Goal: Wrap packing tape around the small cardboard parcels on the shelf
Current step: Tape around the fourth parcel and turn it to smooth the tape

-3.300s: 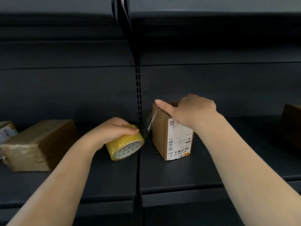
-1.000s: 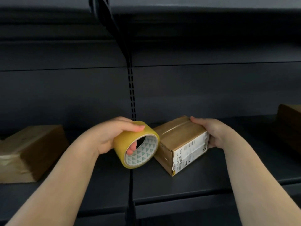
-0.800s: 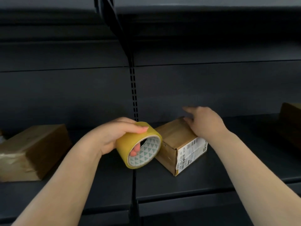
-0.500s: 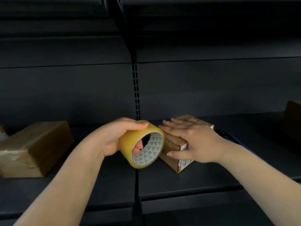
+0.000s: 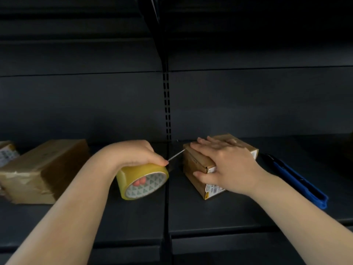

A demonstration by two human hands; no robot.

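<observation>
**Cardboard pinned, tape drawn taut**

Cardboard parcel point(image 5: 198, 165) sits mid-shelf point(image 5: 210, 213), pressed flat under the open right hand point(image 5: 227, 165). The left hand point(image 5: 131, 153) is closed around the tape roll point(image 5: 142, 180), a strip point(image 5: 176, 155) stretched across. Keep tension and pull low. A blue cutter point(image 5: 298, 180) lies right, a wrapped box point(image 5: 44, 169) left; neither obstructs.

Dark shelf point(image 5: 210, 213) (parcels point(image 5: 198, 165), blue cutter point(image 5: 298, 180))

Shelf point(image 5: 219, 213) carries all — larger parcel point(image 5: 44, 169) far left, tape roll point(image 5: 142, 181) left of small parcel point(image 5: 214, 165), cutter point(image 5: 298, 180) right — just beside it.
</observation>
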